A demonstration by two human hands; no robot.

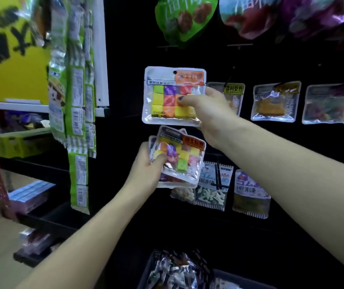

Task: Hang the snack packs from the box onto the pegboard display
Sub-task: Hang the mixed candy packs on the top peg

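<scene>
Risk is missing the peg, which I can't see against the dark pegboard (250, 65): my right hand (206, 113) pinches 1 pack (166, 97) there, my left hand (148, 165) grips a loose stack (179, 159) above the box (152, 268).

upper pack (172, 97) above lower packs (179, 159) | box (152, 265) below, probably nearer | pegboard (271, 142) behind

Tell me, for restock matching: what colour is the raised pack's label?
Orange, on the pack held by the right hand; head view.
</scene>
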